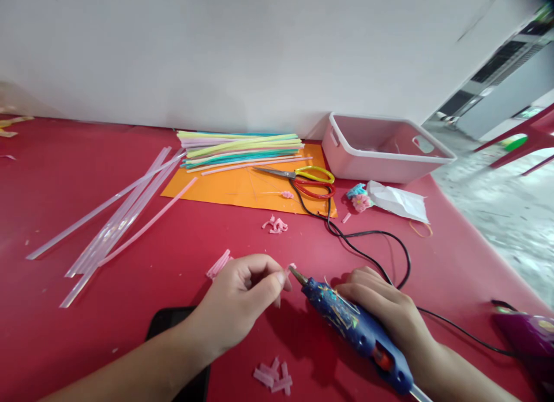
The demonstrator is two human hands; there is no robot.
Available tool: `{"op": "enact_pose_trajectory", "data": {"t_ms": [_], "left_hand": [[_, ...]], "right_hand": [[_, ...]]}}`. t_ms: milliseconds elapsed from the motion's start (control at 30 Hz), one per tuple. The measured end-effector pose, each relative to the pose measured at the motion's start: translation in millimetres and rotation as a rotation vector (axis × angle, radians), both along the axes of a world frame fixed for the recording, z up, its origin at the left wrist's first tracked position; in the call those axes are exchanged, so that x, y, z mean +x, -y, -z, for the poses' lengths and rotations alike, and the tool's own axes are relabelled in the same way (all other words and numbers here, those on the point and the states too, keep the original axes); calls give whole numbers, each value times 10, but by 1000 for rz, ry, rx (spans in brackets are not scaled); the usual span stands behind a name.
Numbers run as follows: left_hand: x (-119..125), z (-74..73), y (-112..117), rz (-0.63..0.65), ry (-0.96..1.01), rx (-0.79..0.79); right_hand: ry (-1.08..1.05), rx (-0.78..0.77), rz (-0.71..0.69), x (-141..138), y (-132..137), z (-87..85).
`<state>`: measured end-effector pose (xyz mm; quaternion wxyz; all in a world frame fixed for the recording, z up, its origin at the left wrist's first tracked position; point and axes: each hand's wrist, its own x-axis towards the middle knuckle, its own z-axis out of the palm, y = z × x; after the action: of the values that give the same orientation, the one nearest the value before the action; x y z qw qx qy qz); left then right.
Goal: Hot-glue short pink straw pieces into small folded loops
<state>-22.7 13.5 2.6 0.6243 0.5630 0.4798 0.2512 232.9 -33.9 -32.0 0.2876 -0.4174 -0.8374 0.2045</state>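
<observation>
My left hand [249,295] is closed in a pinch around a small pink pipe cleaner piece [291,267]. Against that piece rests the metal nozzle of a blue glue gun [346,318], which is smeared with dried glue. My right hand [385,304] is wrapped around the gun's handle, and a clear glue stick [419,393] pokes from its back end. Cut pink pieces lie in a bundle [220,264] behind my left hand and in a loose pile [274,376] nearer me. Farther back is a cluster of curled pink pieces [275,224].
Behind are colourful pipe cleaners [242,151], an orange sheet [225,195] and scissors [298,175]. A pink basket [381,168] stands back right, near small fuzzy flowers [361,201] and a white packet [400,200]. Clear glue sticks [125,217] lie left. A black cord [376,255] loops right; a phone [173,318] lies under my left arm.
</observation>
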Motion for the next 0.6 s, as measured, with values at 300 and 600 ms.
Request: {"op": "enact_pose_trajectory", "data": {"t_ms": [300, 600], "left_hand": [[9, 10, 0, -11, 5, 2], [20, -1, 4, -32, 6, -9]], "right_hand": [[-1, 1, -6, -23, -18, -48], [6, 19, 3, -18, -9, -23]]}}
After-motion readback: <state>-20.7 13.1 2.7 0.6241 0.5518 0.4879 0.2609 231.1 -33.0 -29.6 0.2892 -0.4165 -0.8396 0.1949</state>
